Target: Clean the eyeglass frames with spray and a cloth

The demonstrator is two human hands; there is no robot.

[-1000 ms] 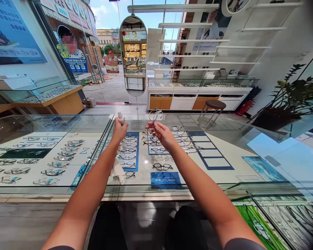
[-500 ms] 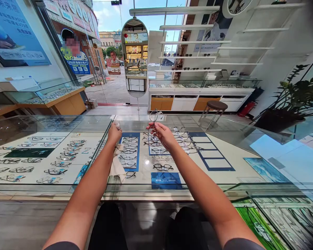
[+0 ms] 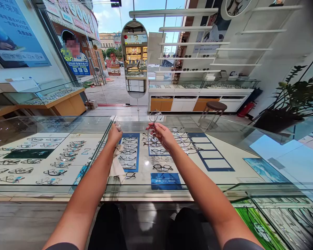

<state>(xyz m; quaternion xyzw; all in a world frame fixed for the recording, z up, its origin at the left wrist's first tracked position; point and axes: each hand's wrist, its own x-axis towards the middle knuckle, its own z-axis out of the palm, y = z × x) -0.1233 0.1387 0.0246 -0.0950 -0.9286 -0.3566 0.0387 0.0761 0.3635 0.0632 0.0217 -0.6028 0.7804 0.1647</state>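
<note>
My right hand [image 3: 163,134] holds a pair of thin-framed glasses [image 3: 153,117] upright above the glass counter [image 3: 224,139]. My left hand [image 3: 114,134] is closed around a small spray bottle [image 3: 118,125], low on the counter top near its far edge. A white cloth [image 3: 117,166] lies on the glass under my left forearm. Rows of glasses [image 3: 129,152] sit on blue and white trays inside the case below both hands.
Another glass display case [image 3: 41,156] joins on the left. An oval standing mirror [image 3: 135,57] is beyond the counter, with a round stool [image 3: 214,106], wall shelves and cabinets behind. A potted plant [image 3: 294,97] stands at the right.
My left hand has lowered the spray bottle from raised height down to the counter top. My right hand has kept the glasses almost still.
</note>
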